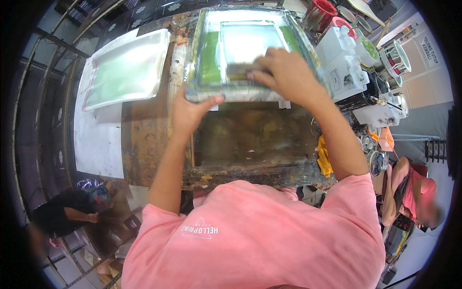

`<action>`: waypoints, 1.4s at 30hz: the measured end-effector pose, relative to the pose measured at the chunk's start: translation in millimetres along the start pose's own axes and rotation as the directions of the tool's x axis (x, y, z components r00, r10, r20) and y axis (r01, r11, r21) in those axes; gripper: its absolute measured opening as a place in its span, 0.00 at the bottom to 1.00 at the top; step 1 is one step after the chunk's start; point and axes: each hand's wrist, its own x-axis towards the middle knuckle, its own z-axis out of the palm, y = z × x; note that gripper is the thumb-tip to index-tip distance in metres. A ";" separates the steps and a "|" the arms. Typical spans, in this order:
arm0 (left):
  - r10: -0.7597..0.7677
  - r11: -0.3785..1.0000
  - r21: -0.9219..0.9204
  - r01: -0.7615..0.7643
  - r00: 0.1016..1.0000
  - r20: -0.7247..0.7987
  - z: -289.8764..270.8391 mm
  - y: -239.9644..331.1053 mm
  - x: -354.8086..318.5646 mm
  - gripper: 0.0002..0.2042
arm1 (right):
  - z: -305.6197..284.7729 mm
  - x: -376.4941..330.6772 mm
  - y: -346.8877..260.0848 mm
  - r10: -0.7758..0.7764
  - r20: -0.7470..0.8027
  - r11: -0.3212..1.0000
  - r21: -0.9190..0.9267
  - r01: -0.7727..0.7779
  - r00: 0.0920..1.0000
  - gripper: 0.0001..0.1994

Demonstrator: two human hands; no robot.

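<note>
A screen-printing frame (202, 62) with green ink on its mesh lies on a stained, worn printing table (144, 139). My right hand (284, 74) is closed around a squeegee (237, 71) pressed on the mesh near the frame's front. My left hand (190, 113) holds the frame's front left corner, thumb on its near edge. Both forearms reach up from my pink shirt.
A stack of clear plastic bags with green prints (127, 70) lies at the left on white paper (98, 139). Ink tubs, cans and white containers (346, 58) crowd the right. A yellow rag (323, 159) hangs at the table's right. A person (409, 192) sits at the right, another (72, 212) crouches at the lower left.
</note>
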 end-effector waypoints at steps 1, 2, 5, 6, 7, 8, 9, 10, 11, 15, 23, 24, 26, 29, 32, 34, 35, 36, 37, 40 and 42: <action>-0.020 1.000 0.001 0.020 1.000 0.011 4.0 -22.8 -7.6 0.47 | 14.4 -8.6 3.4 -0.020 0.064 0.999 0.034 0.018 0.998 0.21; 0.073 0.963 0.264 -0.061 0.997 -0.035 7.3 -39.1 -13.2 0.47 | 27.0 -18.1 1.5 -0.009 0.067 1.000 0.012 0.008 0.998 0.21; 0.263 0.685 0.714 -0.146 0.963 -0.055 14.1 -66.6 -21.2 0.48 | 51.9 -42.5 -12.0 0.097 0.240 0.985 0.117 -0.128 0.966 0.20; 0.253 0.687 0.711 -0.147 0.966 -0.044 16.0 -71.5 -20.0 0.49 | 62.0 -51.9 -17.3 0.115 0.186 0.987 0.092 -0.133 0.976 0.19; 0.238 0.687 0.713 -0.141 0.971 -0.037 16.8 -75.7 -20.3 0.50 | 73.0 -60.2 -23.0 0.124 0.134 0.988 0.075 -0.135 0.983 0.19; 0.241 0.696 0.703 -0.148 0.970 -0.034 17.4 -77.9 -20.7 0.50 | 79.1 -63.2 -23.9 0.132 0.081 0.989 0.057 -0.137 0.988 0.18; 0.242 0.699 0.698 -0.152 0.970 -0.031 15.7 -79.1 -21.8 0.50 | 82.8 -62.2 -22.1 0.110 0.071 0.992 0.052 -0.114 0.991 0.18; 0.242 0.703 0.694 -0.155 0.970 -0.028 14.6 -80.0 -22.3 0.49 | 85.4 -60.8 -19.8 0.088 0.061 0.995 0.047 -0.091 0.994 0.18; 0.239 0.713 0.685 -0.154 0.970 -0.031 14.6 -80.7 -22.1 0.49 | 88.0 -58.8 -17.6 0.065 0.053 0.997 0.042 -0.067 0.997 0.17; 0.248 0.731 0.661 -0.168 0.968 -0.029 14.0 -81.5 -23.0 0.48 | 108.2 -11.0 19.5 0.068 0.001 0.998 -0.013 -0.068 0.998 0.17; 0.333 0.709 0.667 -0.229 0.942 -0.031 12.3 -80.8 -17.6 0.52 | 126.2 110.8 121.6 0.073 0.054 0.996 -0.061 -0.069 0.996 0.25; 0.350 0.697 0.677 -0.238 0.936 -0.031 11.5 -82.4 -17.9 0.54 | 118.8 126.3 129.0 0.069 0.117 0.997 -0.041 -0.065 0.991 0.26; 0.364 0.725 0.640 -0.256 0.931 -0.040 11.9 -84.8 -18.9 0.56 | 100.1 150.4 142.0 0.071 0.247 0.997 -0.009 -0.071 0.966 0.27; 0.382 0.783 0.549 -0.291 0.922 -0.057 13.9 -89.9 -19.5 0.58 | 112.4 166.3 156.3 0.059 0.073 0.998 -0.038 -0.056 0.996 0.27; 0.434 0.752 0.568 -0.333 0.900 -0.047 13.0 -95.6 -21.5 0.58 | 139.2 152.8 156.2 0.060 0.005 0.995 -0.078 -0.059 0.998 0.23; 0.449 0.742 0.574 -0.346 0.893 -0.042 12.8 -95.8 -22.2 0.57 | 144.7 136.8 143.4 0.064 -0.028 0.989 -0.132 -0.068 0.998 0.21; 0.435 0.745 0.579 -0.331 0.899 -0.046 12.5 -95.1 -22.4 0.57 | 143.7 126.4 136.2 0.047 -0.038 0.992 -0.119 -0.051 0.998 0.20; 0.424 0.749 0.579 -0.321 0.905 -0.046 13.3 -94.0 -22.6 0.57 | 140.3 112.5 129.2 0.034 -0.048 0.993 -0.110 -0.039 0.998 0.20; 0.410 0.754 0.581 -0.306 0.911 -0.052 14.8 -92.7 -23.9 0.57 | 134.6 99.3 118.1 0.015 -0.056 0.995 -0.100 -0.021 0.998 0.20; 0.433 0.775 0.543 -0.324 0.898 -0.082 16.0 -98.6 -24.5 0.56 | 110.7 50.0 67.1 0.061 0.008 0.990 -0.126 -0.060 0.998 0.19; 0.456 0.747 0.572 -0.339 0.887 -0.070 16.3 -96.0 -23.4 0.55 | 95.7 13.7 33.6 0.100 0.073 0.990 -0.107 -0.092 0.992 0.19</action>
